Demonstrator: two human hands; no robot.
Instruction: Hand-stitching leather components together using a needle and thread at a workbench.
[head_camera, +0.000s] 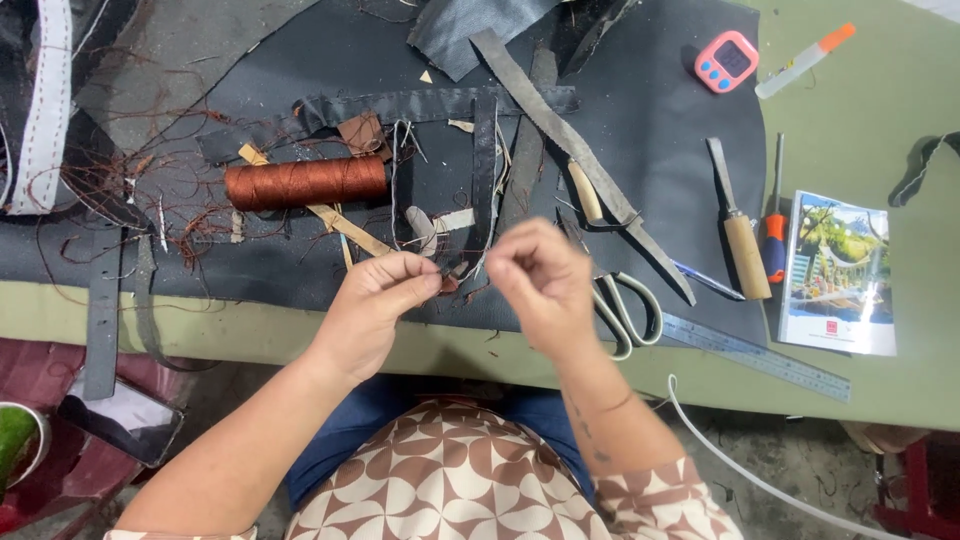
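Left hand (375, 295) is pinching a small brown leather piece (449, 285) shut — right hand (540, 275) is pulling thin thread (478, 258) pinched closed — keeping tension even

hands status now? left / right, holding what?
Left hand: closed, pinching a small dark strap piece at the fingertips.
Right hand: closed in a pinch; thread likely, but what it holds cannot be told.
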